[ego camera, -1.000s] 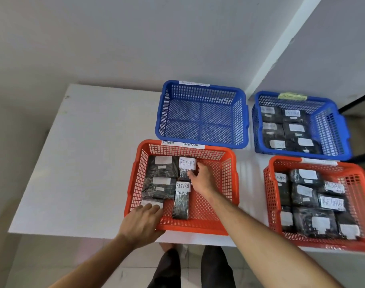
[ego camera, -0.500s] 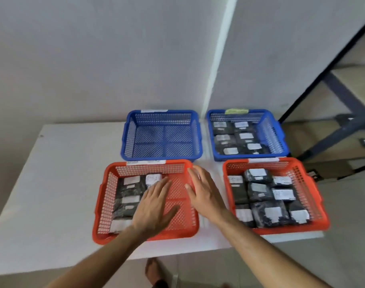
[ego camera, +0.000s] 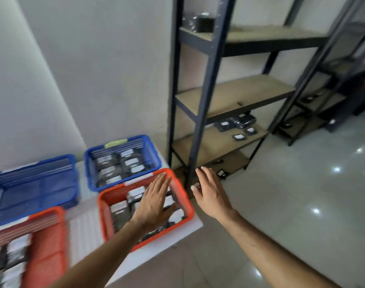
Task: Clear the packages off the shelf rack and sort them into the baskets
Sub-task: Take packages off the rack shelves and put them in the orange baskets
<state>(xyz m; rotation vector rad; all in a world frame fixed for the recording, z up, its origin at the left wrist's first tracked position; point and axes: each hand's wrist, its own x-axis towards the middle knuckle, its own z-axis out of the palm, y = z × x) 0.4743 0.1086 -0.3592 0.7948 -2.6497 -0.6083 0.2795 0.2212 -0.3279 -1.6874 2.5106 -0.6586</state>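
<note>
Reaching toward the dark metal shelf rack [ego camera: 200, 113]: remaining black labelled packages [ego camera: 236, 124] lie up and right of my empty, flat-fingered right hand [ego camera: 210, 194], the nearer one; my left hand [ego camera: 154, 201], also open and empty, hovers over the orange mesh basket [ego camera: 182, 192].

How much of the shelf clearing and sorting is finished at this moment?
Partly done. Black packages with white labels already fill the far blue plastic basket and the near orange plastic basket; the other blue basket looks empty. Nothing is in hand: left hand and right hand are open. Left: black packages on the dark metal shelf rack, plus some on its top shelf.
</note>
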